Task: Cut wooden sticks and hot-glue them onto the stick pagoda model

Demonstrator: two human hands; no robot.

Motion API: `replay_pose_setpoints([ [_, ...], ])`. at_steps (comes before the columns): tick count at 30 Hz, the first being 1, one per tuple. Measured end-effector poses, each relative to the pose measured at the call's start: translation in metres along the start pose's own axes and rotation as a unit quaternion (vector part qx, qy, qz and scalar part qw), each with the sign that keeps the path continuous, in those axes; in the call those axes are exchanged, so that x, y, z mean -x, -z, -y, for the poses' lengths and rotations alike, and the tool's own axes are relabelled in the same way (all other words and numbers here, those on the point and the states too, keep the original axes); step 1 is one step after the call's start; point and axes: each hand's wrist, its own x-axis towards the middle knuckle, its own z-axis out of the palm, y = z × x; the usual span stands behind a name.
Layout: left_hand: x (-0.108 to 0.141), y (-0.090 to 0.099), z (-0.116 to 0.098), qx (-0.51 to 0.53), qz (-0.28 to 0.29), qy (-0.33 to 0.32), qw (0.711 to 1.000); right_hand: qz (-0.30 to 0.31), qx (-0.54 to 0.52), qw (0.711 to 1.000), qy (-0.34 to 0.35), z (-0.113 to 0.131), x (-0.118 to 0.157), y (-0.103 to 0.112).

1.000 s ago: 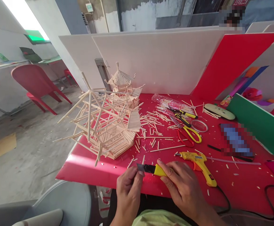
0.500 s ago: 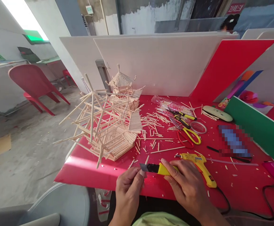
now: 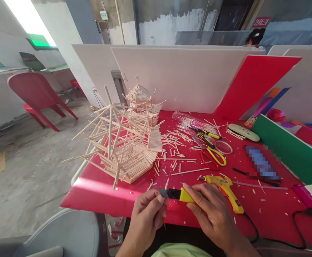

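Observation:
My right hand [image 3: 208, 207] is closed around the yellow handle of a utility knife [image 3: 185, 195], whose dark blade points left. The fingers of my left hand [image 3: 149, 210] are pinched at the blade's tip. A thin wooden stick [image 3: 167, 184] rises from that pinch behind the blade; its lower part is mostly hidden by the fingers and knife. Beyond my hands, at the left of the red table [image 3: 97, 192], stands a pavilion model [image 3: 129, 157] built of wooden sticks, with an open roof frame in front and a finished pointed roof behind.
Right of my hands lies a yellow glue gun [image 3: 224, 185] with a cord. Further back are scissors [image 3: 212, 157], pliers [image 3: 205, 137], a bag of sticks [image 3: 192, 123] and scattered stick pieces [image 3: 173, 139]. White boards [image 3: 172, 78] stand behind; a person [image 3: 254, 37] is beyond them.
The view has shifted slightly. My left hand has turned a little, with its lower fingers showing more below the blade. The knife stays at nearly the same spot against the left fingertips.

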Motion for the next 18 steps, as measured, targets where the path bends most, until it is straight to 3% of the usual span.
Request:
replay_pose_setpoints([
  [3,-0.002,-0.001,-0.003,0.071,0.038,0.061,0.995,0.0,0.003,1.0,0.0,0.002,-0.001,0.001],
  [11,-0.001,-0.008,-0.001,0.155,0.082,0.107,0.979,0.001,-0.009,1.0,-0.011,0.003,0.004,-0.001],
  [18,-0.002,-0.015,0.004,0.155,0.048,0.076,0.984,-0.008,-0.012,1.0,-0.011,0.01,0.001,-0.003],
])
